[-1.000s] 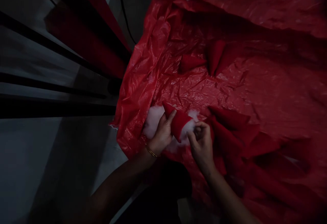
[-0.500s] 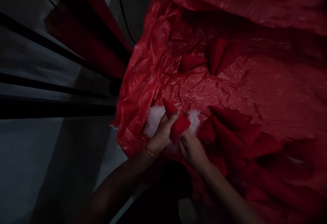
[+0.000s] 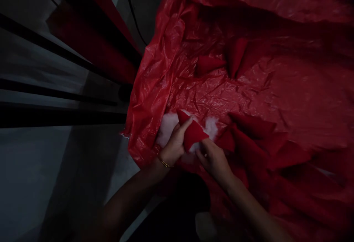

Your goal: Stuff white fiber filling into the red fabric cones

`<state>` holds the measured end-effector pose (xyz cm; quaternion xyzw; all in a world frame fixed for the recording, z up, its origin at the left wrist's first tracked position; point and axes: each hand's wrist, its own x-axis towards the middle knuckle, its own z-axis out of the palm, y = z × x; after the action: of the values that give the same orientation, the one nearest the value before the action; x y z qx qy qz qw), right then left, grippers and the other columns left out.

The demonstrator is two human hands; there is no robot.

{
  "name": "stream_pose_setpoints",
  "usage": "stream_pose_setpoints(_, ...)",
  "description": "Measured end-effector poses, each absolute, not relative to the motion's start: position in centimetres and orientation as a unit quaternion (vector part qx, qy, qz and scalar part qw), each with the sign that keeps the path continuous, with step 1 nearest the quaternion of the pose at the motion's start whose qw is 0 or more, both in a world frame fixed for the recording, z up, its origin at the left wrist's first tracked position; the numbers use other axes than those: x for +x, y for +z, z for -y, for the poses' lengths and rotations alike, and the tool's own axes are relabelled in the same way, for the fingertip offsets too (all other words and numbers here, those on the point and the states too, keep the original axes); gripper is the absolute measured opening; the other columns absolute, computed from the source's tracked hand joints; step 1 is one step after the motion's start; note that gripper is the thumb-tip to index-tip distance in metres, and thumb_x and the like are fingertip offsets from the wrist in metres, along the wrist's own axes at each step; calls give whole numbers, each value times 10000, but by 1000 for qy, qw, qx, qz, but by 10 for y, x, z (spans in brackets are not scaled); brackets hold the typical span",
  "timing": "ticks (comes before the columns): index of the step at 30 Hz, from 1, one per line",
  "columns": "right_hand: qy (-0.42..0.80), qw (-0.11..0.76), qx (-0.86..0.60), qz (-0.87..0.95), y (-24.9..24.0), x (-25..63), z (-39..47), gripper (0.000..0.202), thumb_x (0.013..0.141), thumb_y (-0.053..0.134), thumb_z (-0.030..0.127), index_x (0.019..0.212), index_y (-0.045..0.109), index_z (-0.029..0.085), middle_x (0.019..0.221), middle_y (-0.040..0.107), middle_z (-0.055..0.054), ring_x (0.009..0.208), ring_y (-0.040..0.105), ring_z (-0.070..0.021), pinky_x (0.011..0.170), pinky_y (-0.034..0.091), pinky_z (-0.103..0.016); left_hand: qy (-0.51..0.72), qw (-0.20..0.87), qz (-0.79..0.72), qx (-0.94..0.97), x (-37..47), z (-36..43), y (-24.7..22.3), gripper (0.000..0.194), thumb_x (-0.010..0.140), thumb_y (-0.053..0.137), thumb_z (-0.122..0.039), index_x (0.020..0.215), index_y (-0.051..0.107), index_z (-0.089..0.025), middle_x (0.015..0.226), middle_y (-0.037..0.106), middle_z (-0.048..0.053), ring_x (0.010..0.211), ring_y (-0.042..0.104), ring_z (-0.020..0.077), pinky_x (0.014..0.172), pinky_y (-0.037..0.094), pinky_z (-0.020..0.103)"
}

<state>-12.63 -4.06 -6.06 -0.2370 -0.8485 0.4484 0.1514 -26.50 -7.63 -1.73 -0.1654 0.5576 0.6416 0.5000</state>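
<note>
My left hand (image 3: 174,144), with a gold bangle at the wrist, is wrapped round a small red fabric cone (image 3: 194,134). The cone's narrow tip points up and left, and its wide end faces my right hand (image 3: 212,155). The fingers of that hand are curled in at the wide end, touching its edge. Whatever they pinch is hidden. White fluffy stuffing (image 3: 167,127) lies behind my left hand, and another white tuft (image 3: 211,127) shows just beyond the cone. A little white also shows at the cone's wide end.
A crinkled red plastic sheet (image 3: 298,87) spreads under everything. Several red fabric pieces (image 3: 290,153) are heaped at the right. Other red cones (image 3: 211,64) lie farther back. Dark bars (image 3: 63,118) run along the left, over a grey floor (image 3: 24,175). The light is dim.
My right hand has shifted slightly right and back from the cone's wide end. The cone has turned a little in my left hand, and the view has moved slightly.
</note>
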Motion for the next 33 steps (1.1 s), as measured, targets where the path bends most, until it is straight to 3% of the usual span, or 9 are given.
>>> stream_pose_setpoints(4,408,257,-246,841,-50,-121,48,371,974,464,160,1330,564,187,1297,659,-133,1188,645,-212,951,555,-336,648,465,-569,-201,-279,75,-16,362,628,873,-310,886,659,-174,686,668,-31,579,608,110,629,508,235)
stream_pose_setpoints(6,405,202,-219,865,-48,-121,51,362,974,435,157,1300,589,182,1224,692,-123,1113,678,-207,891,568,-318,649,466,-570,-191,-279,77,-12,375,643,867,-317,920,660,-172,714,666,-27,596,608,107,643,511,235)
stream_pose_setpoints(8,400,103,-198,889,-50,-124,53,303,950,430,160,1151,658,167,1024,733,-106,891,713,-200,729,564,-282,647,482,-568,-163,-274,79,-8,391,674,853,-343,972,665,-174,778,681,-9,649,629,121,676,521,249)
stream_pose_setpoints(11,397,-12,-184,899,-57,-129,50,237,891,486,185,1020,682,152,844,722,-86,702,669,-192,616,510,-263,640,506,-568,-107,-263,82,-4,376,692,839,-314,1001,671,-179,826,693,13,720,656,154,707,525,276)
stream_pose_setpoints(16,452,44,-153,878,-68,-138,40,393,847,531,227,1213,631,125,1075,726,-155,931,679,-260,783,561,-344,636,483,-596,-82,-249,81,-8,248,681,804,-183,893,677,-191,814,700,17,774,674,175,762,530,289)
stream_pose_setpoints(19,504,85,-160,845,-66,-140,36,447,822,545,205,1258,606,124,1106,719,-158,963,684,-270,822,567,-364,641,488,-583,-101,-255,79,-8,297,703,813,-232,966,680,-197,826,711,19,767,679,170,747,533,274)
stream_pose_setpoints(23,486,26,-173,856,-58,-136,37,364,829,536,175,1174,651,166,989,745,-103,852,702,-229,733,546,-295,624,538,-535,-190,-267,77,-4,375,750,787,-434,1007,673,-185,793,716,31,699,692,184,685,541,294)
stream_pose_setpoints(29,369,-75,-228,898,-55,-152,46,450,804,613,146,1251,650,111,1024,755,-153,798,716,-244,687,529,-275,610,542,-532,-225,-259,78,-13,247,697,816,-248,887,676,-175,713,700,-2,637,679,153,693,535,276)
stream_pose_setpoints(33,413,-39,-226,882,-47,-152,39,356,835,574,139,1176,675,131,945,760,-125,781,727,-229,684,559,-280,621,526,-512,-275,-267,81,-28,221,751,780,-340,857,686,-170,728,716,29,759,720,204,777,573,319)
